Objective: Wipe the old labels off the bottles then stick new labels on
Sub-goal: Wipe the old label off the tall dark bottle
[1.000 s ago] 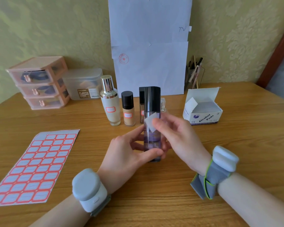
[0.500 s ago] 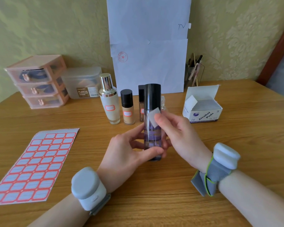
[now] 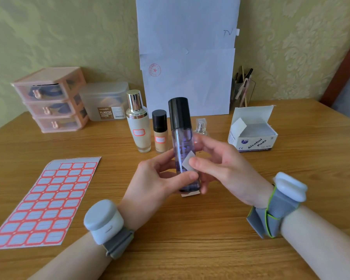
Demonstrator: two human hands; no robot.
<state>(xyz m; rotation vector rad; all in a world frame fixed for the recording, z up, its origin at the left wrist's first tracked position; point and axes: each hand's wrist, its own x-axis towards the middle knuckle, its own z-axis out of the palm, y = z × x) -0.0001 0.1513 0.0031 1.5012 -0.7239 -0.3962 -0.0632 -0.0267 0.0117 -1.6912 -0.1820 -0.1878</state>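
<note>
A tall clear purple bottle (image 3: 182,138) with a black cap stands upright in front of me. My left hand (image 3: 156,182) grips its lower part between thumb and fingers. My right hand (image 3: 220,164) pinches a small white alcohol pad (image 3: 187,163) and holds it against the bottle's middle. Behind stand a beige bottle (image 3: 138,130) with a gold cap and a small foundation bottle (image 3: 160,136), each bearing a red-framed label. A small glass perfume bottle (image 3: 200,127) shows behind my right hand. A sheet of red-framed labels (image 3: 47,201) lies at the left.
An open box of alcohol pads (image 3: 253,132) sits at the right. A pink drawer unit (image 3: 51,100) and a plastic container (image 3: 105,102) stand at the back left. White papers (image 3: 187,57) lean on the wall beside a pen holder (image 3: 242,89). A white scrap (image 3: 188,195) lies under the bottle's base.
My right hand has slid the pad down the bottle from near the cap to its middle. The left hand keeps its grip on the bottle.
</note>
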